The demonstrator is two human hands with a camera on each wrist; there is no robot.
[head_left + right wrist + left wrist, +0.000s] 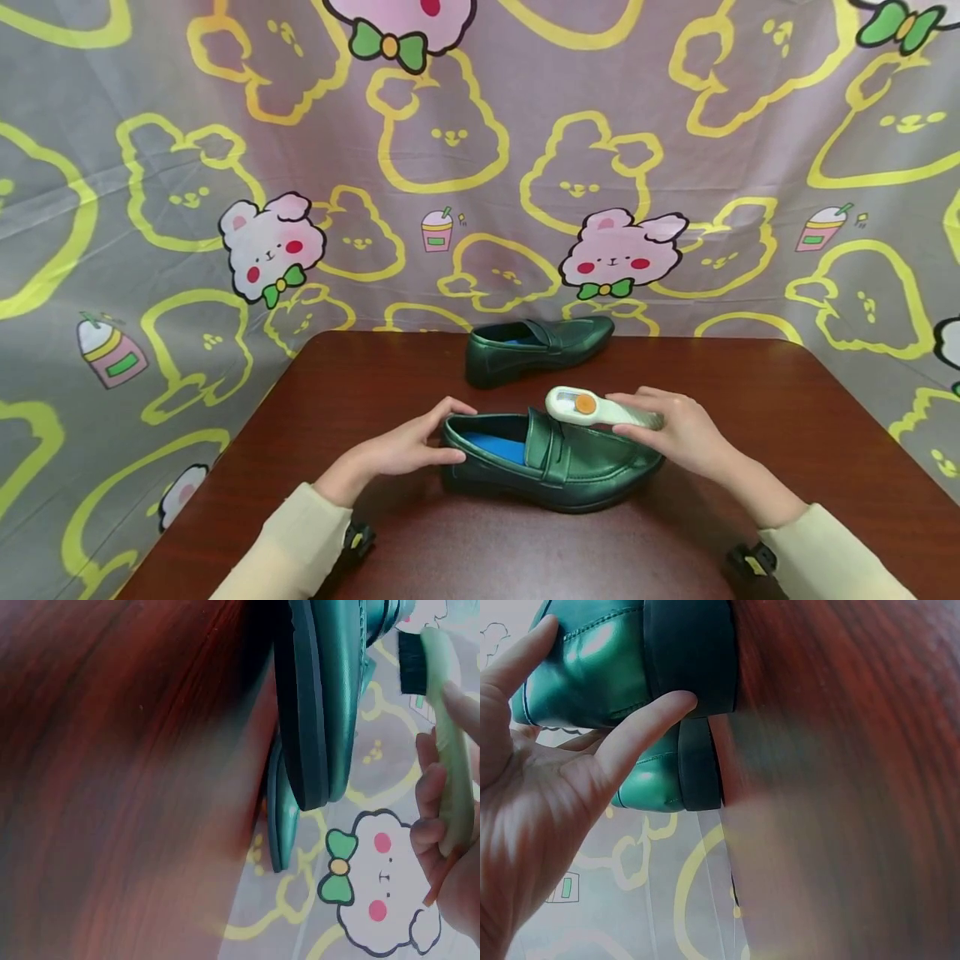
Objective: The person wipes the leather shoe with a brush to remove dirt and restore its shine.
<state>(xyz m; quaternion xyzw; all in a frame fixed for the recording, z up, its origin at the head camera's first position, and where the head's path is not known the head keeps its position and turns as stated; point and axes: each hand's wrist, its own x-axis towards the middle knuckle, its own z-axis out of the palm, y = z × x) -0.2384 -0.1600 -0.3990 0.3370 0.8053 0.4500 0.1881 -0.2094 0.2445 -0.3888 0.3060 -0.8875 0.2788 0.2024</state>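
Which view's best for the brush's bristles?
Right wrist: it shows the dark bristles side-on, projecting from the pale brush. The head view shows the brush's pale top and orange button, but no bristles; the left wrist view shows none of the brush.

Left hand (416,443) holds, thumb (445,456) and fingers (447,407) apart; right hand (681,425) grips, curled.

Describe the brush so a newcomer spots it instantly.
On the dark reddish-brown table, find the nearer green shoe. Above it, the right hand grips the brush. Unlike that shoe and the farther shoe, it is pale, with an orange disc on its head and dark bristles beneath.
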